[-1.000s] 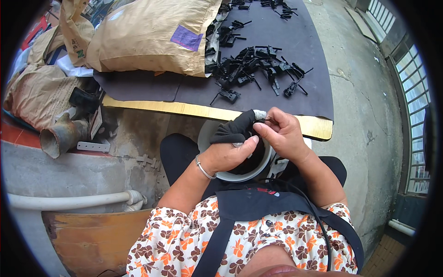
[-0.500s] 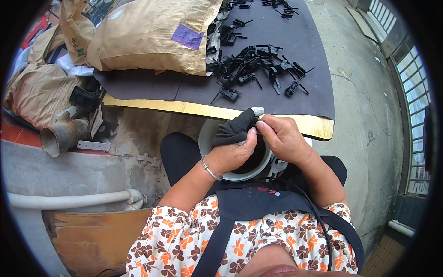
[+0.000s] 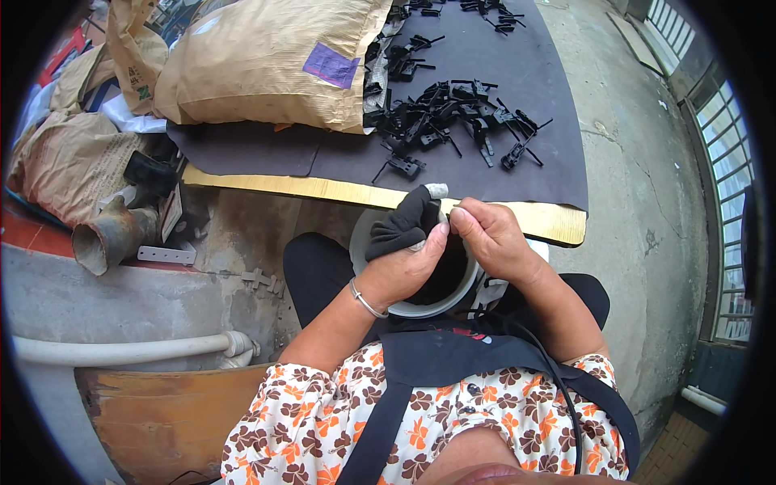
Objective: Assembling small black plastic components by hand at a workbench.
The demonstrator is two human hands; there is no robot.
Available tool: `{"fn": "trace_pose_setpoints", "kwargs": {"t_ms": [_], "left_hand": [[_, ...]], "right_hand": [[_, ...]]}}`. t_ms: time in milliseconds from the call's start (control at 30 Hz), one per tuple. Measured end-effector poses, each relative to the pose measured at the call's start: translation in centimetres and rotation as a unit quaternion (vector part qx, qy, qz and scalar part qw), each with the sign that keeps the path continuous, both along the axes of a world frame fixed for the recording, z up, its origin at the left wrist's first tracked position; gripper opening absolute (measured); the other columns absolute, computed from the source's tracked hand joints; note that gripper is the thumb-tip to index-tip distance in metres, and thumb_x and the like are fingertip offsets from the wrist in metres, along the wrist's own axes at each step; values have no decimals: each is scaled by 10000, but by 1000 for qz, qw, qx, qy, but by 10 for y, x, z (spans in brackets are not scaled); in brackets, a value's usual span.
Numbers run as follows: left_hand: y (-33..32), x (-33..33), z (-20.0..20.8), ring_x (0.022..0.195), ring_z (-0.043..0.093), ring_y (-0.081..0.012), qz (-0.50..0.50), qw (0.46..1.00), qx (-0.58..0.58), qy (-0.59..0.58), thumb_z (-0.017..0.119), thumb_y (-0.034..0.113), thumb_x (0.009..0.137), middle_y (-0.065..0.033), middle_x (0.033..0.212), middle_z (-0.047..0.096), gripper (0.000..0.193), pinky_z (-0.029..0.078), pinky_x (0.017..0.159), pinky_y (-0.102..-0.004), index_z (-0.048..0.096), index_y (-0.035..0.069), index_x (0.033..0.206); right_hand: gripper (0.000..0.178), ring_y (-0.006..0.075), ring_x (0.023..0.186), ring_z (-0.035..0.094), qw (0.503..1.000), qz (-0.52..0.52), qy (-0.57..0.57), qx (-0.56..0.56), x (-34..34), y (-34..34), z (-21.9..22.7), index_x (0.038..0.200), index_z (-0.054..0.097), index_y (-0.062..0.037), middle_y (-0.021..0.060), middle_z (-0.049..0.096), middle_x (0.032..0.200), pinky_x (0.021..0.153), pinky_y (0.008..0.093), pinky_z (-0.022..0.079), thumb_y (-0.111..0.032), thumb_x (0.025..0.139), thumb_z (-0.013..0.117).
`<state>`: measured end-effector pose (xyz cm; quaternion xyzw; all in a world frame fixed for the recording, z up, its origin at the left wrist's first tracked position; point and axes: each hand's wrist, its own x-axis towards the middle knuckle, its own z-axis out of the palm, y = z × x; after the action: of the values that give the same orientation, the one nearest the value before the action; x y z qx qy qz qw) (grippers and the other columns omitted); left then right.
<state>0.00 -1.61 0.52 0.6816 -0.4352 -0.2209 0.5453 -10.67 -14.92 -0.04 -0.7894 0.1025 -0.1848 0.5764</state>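
Two bare hands meet above a round grey container (image 3: 380, 301) that rests on the person's lap, its dark inside showing between the wrists. The left hand (image 3: 404, 271), with a thin bracelet (image 3: 364, 301) on its wrist, has its grip pressed together around a bunched black cloth (image 3: 402, 224), which rises from the fingers and leans toward the far rim of the container. The right hand (image 3: 491, 238) sits just beside it, thumb and forefinger pinched on a small pale piece (image 3: 437, 191) that peeks out at the top of the cloth; what the piece is cannot be told. Both hands touch or nearly touch over the container's far edge. Beyond them lies a low board with a yellow front edge (image 3: 323, 191) covered by a dark mat (image 3: 501, 56), and on the mat a loose heap of small black clip-like parts (image 3: 453, 121) is scattered, well apart from the hands. A large tan paper sack (image 3: 259, 56) lies on the mat's left part, with a purple patch on its side. To the left, on the concrete floor (image 3: 647, 186), stand more crumpled sacks (image 3: 65, 162) and a rusty flared pipe piece (image 3: 109, 230). A pale plastic pipe (image 3: 121, 349) runs along the lower left. The person wears a flowered shirt and a dark apron (image 3: 453, 364).
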Motion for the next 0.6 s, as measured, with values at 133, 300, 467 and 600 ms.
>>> {"fn": "trace_pose_setpoints", "kwargs": {"t_ms": [133,300,467,600], "left_hand": [[4,5,11,575,457,-21,-29,985,-31,168,529,78,913,-8,862,586,365,370,482,-166,461,-4,1261],[6,8,7,568,473,-53,22,976,-14,214,486,81,922,-41,889,601,375,402,488,-194,435,-19,1279],[7,4,10,720,510,-99,-66,982,21,177,490,108,895,-49,862,579,318,425,660,-232,474,-30,1181],[3,1,6,635,481,-45,-92,979,0,180,484,79,895,-11,802,571,240,408,558,-186,507,-31,1107]], "right_hand": [[132,171,654,590,996,32,50,-62,-6,-7,5,919,613,4,117,615,720,615,270,462,-104,846,588],[190,210,647,636,983,31,-80,-163,-6,-12,6,937,644,-16,137,642,733,599,286,483,-22,747,655],[138,85,578,490,996,17,-85,-18,-2,-6,3,883,590,-19,20,548,653,539,228,406,-60,783,675],[159,33,577,367,996,31,-17,79,-5,-7,5,834,534,-30,-40,452,640,511,207,342,-122,835,665]]}}
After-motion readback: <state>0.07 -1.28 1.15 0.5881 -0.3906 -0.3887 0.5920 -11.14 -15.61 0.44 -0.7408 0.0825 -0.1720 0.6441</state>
